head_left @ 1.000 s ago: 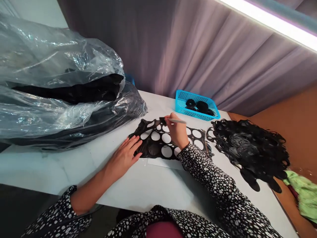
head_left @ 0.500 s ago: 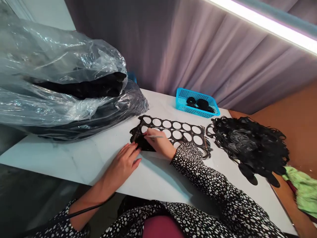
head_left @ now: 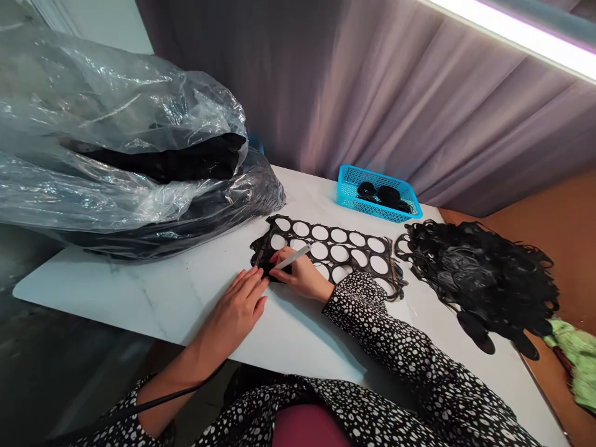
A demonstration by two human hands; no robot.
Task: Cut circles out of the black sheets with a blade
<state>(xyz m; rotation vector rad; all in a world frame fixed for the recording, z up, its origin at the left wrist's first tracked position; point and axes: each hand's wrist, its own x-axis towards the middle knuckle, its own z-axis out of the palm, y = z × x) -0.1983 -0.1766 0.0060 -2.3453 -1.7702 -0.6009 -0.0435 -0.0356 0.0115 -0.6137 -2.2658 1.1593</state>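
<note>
A thin black sheet (head_left: 310, 231) with rows of round holes lies on the white table. My right hand (head_left: 300, 273) is closed around a slim grey pen-like tool (head_left: 294, 256), held like a pencil over the sheet's near left part. The tool's tip is hidden by my fingers. Lying flat, my left hand (head_left: 242, 304) has its fingers stretched out, with the fingertips on the sheet's near left corner, close to my right hand. Dark material without visible holes shows between the two hands.
At the back stands a blue plastic basket (head_left: 379, 213) with black round pieces in it. A heap of black scraps and discs (head_left: 484, 279) lies at right, near a green cloth (head_left: 577, 360). A big clear plastic bag (head_left: 153, 180) with black material covers the table's left side.
The grey tool has swung from nearly level to a steeper slant, its back end up to the right. My left hand stays flat at the corner. The whole view has shifted slightly.
</note>
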